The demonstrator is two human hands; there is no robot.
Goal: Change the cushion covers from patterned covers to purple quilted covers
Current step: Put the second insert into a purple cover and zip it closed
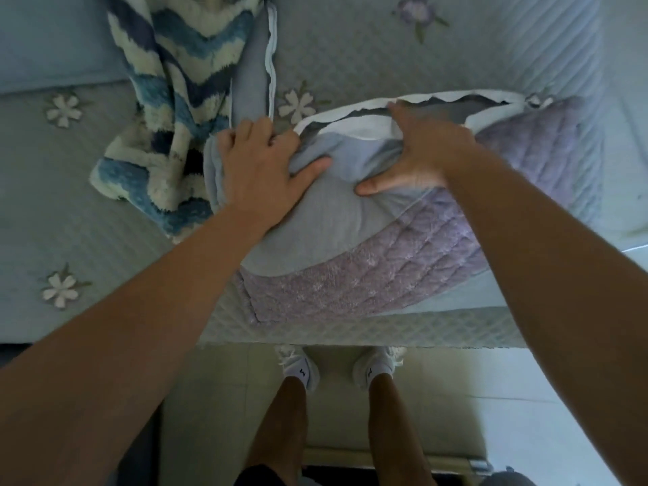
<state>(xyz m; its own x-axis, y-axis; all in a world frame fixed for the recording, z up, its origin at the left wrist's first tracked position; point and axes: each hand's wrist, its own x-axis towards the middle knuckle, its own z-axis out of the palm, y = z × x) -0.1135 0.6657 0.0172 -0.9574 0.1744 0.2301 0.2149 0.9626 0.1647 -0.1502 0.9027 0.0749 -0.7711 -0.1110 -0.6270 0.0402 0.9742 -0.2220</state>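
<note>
A pale blue cushion (326, 226) lies on the bed, partly inside a purple quilted cover (385, 275) whose white-lined opening faces away from me. My left hand (261, 173) grips a bunch of the cushion at its left end, thumb pressed into the fabric. My right hand (417, 152) grips the cushion and the cover's white edge at the opening, fingers curled over the top. A blue and white zigzag patterned cover (168, 100) lies crumpled to the left, off the cushion.
The bed has a light quilted spread (350, 57) with flower appliqués. A blue pillow (49, 40) sits at the far left. The bed's edge (350, 331) runs just in front of my feet, with tiled floor (456, 398) below.
</note>
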